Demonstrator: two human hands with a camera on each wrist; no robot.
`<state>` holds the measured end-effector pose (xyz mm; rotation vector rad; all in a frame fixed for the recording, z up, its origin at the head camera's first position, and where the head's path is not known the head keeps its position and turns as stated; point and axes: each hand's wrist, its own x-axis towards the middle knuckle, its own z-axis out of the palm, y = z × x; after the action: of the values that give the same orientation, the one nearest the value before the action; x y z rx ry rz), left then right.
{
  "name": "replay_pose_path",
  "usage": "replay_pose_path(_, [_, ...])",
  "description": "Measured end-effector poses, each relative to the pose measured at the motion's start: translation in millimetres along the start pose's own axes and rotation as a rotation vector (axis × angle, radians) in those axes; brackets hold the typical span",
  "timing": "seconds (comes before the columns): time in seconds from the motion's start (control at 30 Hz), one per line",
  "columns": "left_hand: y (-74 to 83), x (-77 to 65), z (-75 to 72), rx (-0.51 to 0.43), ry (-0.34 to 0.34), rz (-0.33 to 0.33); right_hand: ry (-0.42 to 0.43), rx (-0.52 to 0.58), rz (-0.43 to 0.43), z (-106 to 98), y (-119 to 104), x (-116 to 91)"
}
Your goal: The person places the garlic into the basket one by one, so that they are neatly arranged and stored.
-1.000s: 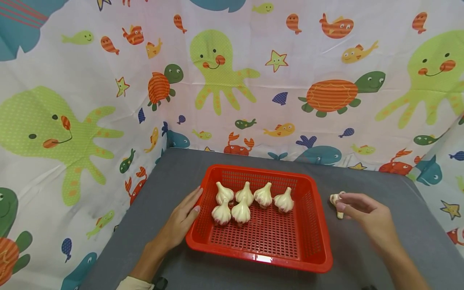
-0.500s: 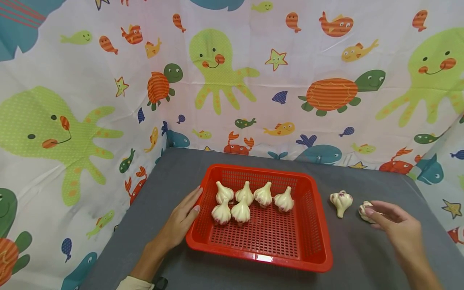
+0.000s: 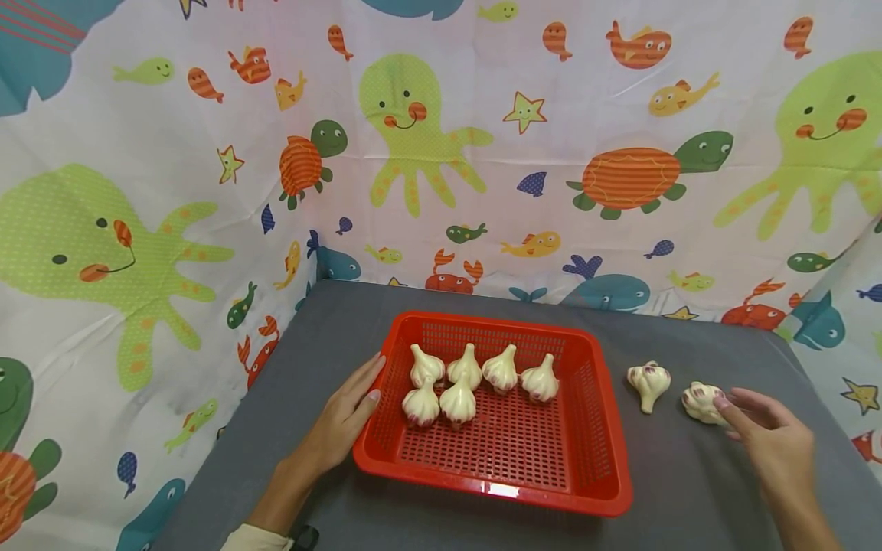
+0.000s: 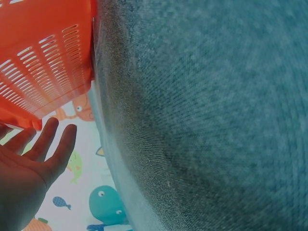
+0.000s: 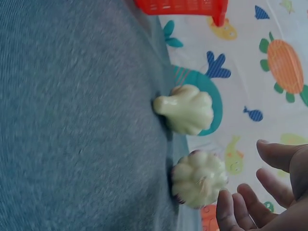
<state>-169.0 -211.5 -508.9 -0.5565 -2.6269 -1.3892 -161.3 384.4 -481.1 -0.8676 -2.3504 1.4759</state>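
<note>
A red plastic basket (image 3: 492, 496) with slotted walls stands on the dark grey table, holding several white garlic bulbs (image 3: 501, 370) grouped toward its back and left. My left hand (image 3: 342, 419) rests against the basket's left rim, fingers extended; the left wrist view shows this hand (image 4: 29, 166) beneath the rim's edge. Right of the basket lie two more garlic bulbs: one stem forward (image 3: 648, 383), the other (image 3: 703, 402) nearer my right hand (image 3: 775, 436). In the right wrist view, the right hand's fingers (image 5: 276, 185) are spread and loosely bent beside that nearer bulb (image 5: 198, 179), holding nothing.
A white curtain (image 3: 427, 252) printed with sea animals encloses the table (image 3: 296, 344) at the back and both sides. A dark band (image 3: 305, 538) and a light sleeve (image 3: 256, 539) show at the left wrist.
My right hand has moved right, away from the bulb beside the basket, to the farther bulb, and its fingers have loosened off that one. The left hand and basket stay put.
</note>
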Motion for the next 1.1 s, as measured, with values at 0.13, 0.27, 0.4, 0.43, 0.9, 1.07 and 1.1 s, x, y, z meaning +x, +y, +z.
replay_pose_path(0.13, [0.3,0.2,0.1,-0.011,-0.003,-0.007,0.006,-0.023,0.030,-0.3,7.3,8.8])
replay_pose_path(0.27, [0.4,0.2,0.0,-0.013,-0.002,0.002,-0.007,-0.028,0.070,-1.2,14.0,17.5])
replay_pose_path(0.4, [0.2,0.2,-0.1,-0.011,-0.001,0.010,-0.020,0.002,0.140,-0.6,18.7,25.1])
replay_pose_path(0.43, [0.0,0.2,-0.1,-0.011,-0.001,0.009,-0.029,0.012,0.152,-0.4,20.0,26.8])
replay_pose_path(0.9, [1.1,0.9,-1.3,0.005,-0.003,0.000,-0.094,-0.003,0.229,6.0,25.0,44.7])
replay_pose_path(1.07, [1.1,0.5,-0.8,0.002,-0.004,-0.003,-0.115,-0.004,0.212,4.5,25.6,48.2])
replay_pose_path(1.1, [1.1,0.4,-0.6,-0.003,-0.005,-0.005,-0.121,0.002,0.212,4.0,26.3,48.5])
